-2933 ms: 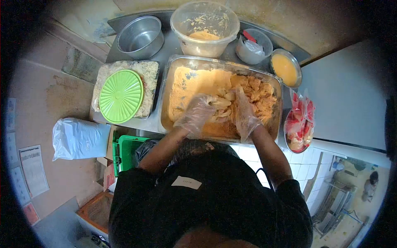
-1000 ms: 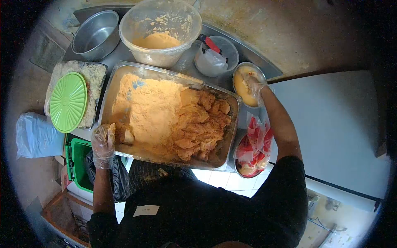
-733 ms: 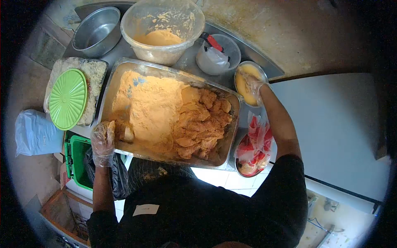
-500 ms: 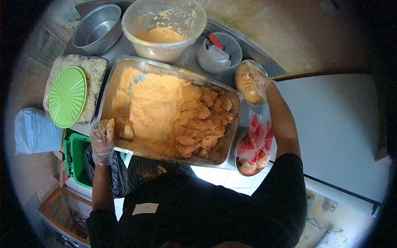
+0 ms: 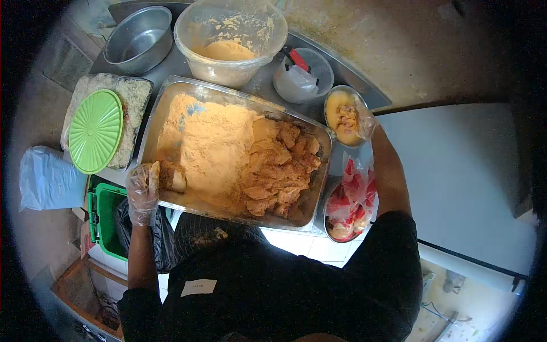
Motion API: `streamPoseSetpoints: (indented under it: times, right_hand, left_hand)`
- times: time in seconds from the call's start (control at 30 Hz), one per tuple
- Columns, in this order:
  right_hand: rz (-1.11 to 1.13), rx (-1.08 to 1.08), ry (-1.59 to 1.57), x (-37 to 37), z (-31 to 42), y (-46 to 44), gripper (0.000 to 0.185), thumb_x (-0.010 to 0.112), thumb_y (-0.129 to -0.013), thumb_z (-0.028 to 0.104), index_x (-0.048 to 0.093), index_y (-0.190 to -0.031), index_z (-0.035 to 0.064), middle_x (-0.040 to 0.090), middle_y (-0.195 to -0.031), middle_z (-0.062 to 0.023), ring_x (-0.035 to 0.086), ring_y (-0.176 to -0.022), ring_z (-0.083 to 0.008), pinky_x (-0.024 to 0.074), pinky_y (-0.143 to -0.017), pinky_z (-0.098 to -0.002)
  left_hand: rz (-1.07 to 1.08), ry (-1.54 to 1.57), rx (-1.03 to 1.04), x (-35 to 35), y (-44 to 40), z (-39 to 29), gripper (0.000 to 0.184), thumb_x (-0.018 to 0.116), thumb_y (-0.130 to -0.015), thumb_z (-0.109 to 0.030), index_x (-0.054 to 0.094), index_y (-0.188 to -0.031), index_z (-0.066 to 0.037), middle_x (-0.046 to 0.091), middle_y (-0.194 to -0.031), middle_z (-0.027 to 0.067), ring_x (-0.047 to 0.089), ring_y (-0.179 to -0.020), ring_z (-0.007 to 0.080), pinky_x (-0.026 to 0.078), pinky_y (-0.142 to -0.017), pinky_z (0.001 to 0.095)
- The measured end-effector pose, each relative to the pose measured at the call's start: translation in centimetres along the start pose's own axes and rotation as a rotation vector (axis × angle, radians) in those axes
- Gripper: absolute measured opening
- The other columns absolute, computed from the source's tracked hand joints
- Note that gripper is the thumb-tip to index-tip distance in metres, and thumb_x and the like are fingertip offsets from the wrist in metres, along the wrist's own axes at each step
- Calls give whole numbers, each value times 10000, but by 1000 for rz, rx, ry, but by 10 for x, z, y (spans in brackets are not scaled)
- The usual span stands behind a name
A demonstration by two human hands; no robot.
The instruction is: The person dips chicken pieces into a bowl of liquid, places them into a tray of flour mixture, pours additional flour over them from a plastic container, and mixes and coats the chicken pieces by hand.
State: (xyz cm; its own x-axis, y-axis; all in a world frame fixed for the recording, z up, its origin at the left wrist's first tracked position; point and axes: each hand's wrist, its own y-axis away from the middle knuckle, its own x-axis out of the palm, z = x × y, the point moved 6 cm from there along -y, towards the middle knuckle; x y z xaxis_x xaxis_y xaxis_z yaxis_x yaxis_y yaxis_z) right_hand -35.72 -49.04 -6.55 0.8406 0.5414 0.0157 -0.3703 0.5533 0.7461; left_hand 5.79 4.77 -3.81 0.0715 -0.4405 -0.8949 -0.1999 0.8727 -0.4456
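Observation:
My left hand, in a clear plastic glove with breading stuck to the fingers, is closed round the lower left corner of a large metal tray. In the tray lie orange-tan flour and a heap of coated meat pieces on the right. A pale-ended coated piece lies just beside my left fingers. At the upper right, my gloved right hand is at the right side of a bowl of yellow batter with pale meat pieces in it. The right fingertips are hard to make out.
Behind the tray stand a flour tub, a metal pot and a plastic container with a red-handled tool. A green lid rests on a crumb tray. Right of my tray is a bowl with red-and-clear bags; a green bin stands lower left.
My right hand has shifted to the right side of the batter bowl, so more batter and meat pieces show. My left hand stays at the tray corner.

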Motion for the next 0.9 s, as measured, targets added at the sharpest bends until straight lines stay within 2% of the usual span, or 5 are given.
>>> streamPoseSetpoints:
  times: [0.33, 0.47, 0.7, 0.83, 0.9]
  right_hand:
    - [-12, -74, 65, 40, 61, 89, 613, 507, -970, 573, 593, -1221, 20, 689, -1115, -145, 713, -930, -284, 599, -803, -487]
    - [-193, -196, 234, 43, 77, 108, 636, 523, -931, 641, 614, -1159, 54, 689, -1059, -124, 701, -932, -244, 606, -796, -457]
    - [-33, -247, 156, 12, 83, 93, 642, 483, -949, 646, 617, -1139, 48, 679, -1028, -110, 687, -870, -224, 603, -699, -378]
    - [159, -294, 50, 47, 91, 119, 674, 440, -962, 649, 599, -1157, 24, 673, -1040, -126, 682, -863, -221, 606, -700, -374]
    - [165, -297, -29, 72, 88, 144, 674, 452, -957, 649, 601, -1145, 18, 670, -991, -114, 666, -799, -211, 606, -665, -372]
  left_hand:
    - [-47, 42, 25, -17, -13, -6, 358, 595, -857, 19, 617, -1207, -55, 608, -1057, 161, 614, -932, 354, 513, -807, 482]
    - [-48, -33, 33, -13, -9, -6, 383, 598, -840, 11, 616, -1218, -49, 625, -1000, 148, 616, -922, 349, 511, -792, 476]
    - [-115, -36, 79, -24, -17, -8, 343, 572, -877, -12, 632, -1211, -61, 643, -1025, 154, 622, -884, 347, 501, -754, 468]
    - [168, 327, -209, -3, -10, 11, 289, 575, -932, -117, 646, -1210, -85, 666, -1051, 145, 629, -927, 330, 496, -774, 462]
    - [259, 121, -58, 14, -10, 6, 287, 567, -947, -162, 650, -1212, -88, 671, -1067, 147, 625, -972, 315, 500, -808, 438]
